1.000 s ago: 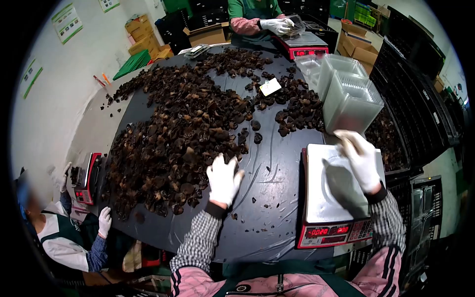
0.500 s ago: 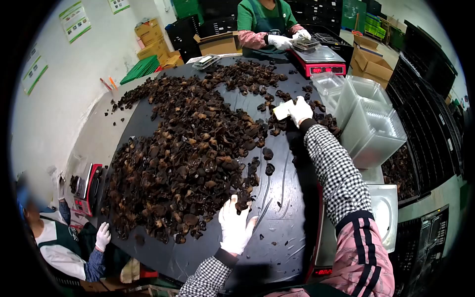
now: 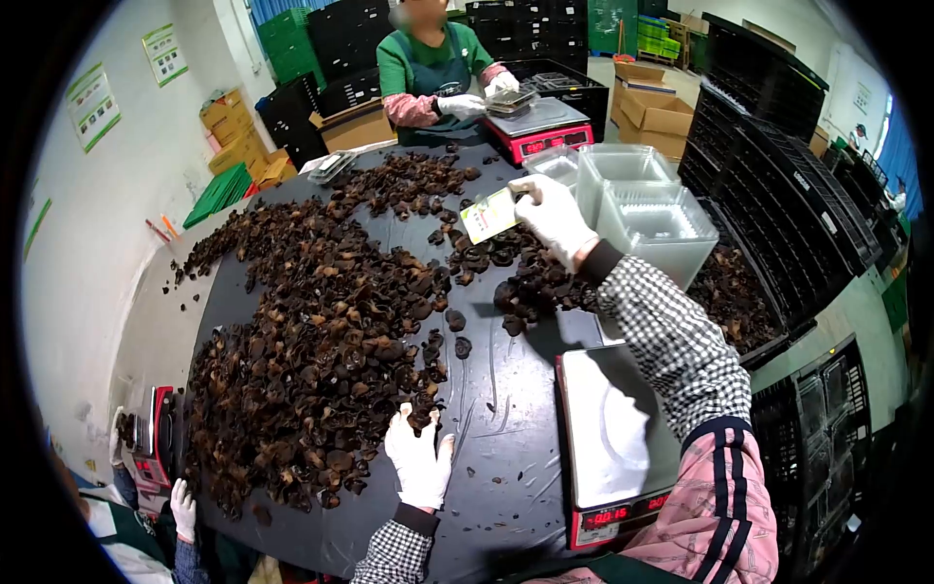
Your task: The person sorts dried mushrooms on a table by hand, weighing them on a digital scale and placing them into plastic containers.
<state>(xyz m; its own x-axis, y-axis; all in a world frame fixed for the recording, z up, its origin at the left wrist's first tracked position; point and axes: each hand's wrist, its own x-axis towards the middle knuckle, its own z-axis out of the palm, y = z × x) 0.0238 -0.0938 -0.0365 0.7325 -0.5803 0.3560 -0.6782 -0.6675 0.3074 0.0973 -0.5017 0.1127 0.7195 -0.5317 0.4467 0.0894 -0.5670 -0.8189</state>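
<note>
My right hand (image 3: 555, 219) has its fingers pinched on one edge of a card (image 3: 490, 216), held up above the smaller heap of mushrooms (image 3: 545, 292). The fingers of my left hand (image 3: 418, 469) are spread wide, tips at the near edge of the big pile of mushrooms (image 3: 321, 360); I can see nothing held there. Because I grip the card only at one edge, it could slip or swing and drop among the mushrooms below. My right wrist is close to the tubs (image 3: 657, 229), so a careless sweep of the arm could knock a tall stack over. My sleeve passes over the near scale (image 3: 618, 428); I cannot tell whether it touches, but leaning on the plate would spoil the reading. Pushing with my left fingers could scatter mushrooms across the bench (image 3: 501, 419).

Counting: one card in my fingers; three scales, this near one, a far scale (image 3: 553, 141) and a left scale (image 3: 156, 438); two tall stacks of tubs with one lower lot behind; two co-workers at the bench, one across (image 3: 428, 73) and one at my left (image 3: 117, 540); two pens (image 3: 169, 226) by the wall. The mushrooms are too many to count, though two larger pieces (image 3: 455, 319) lie apart right of the big pile.
</note>
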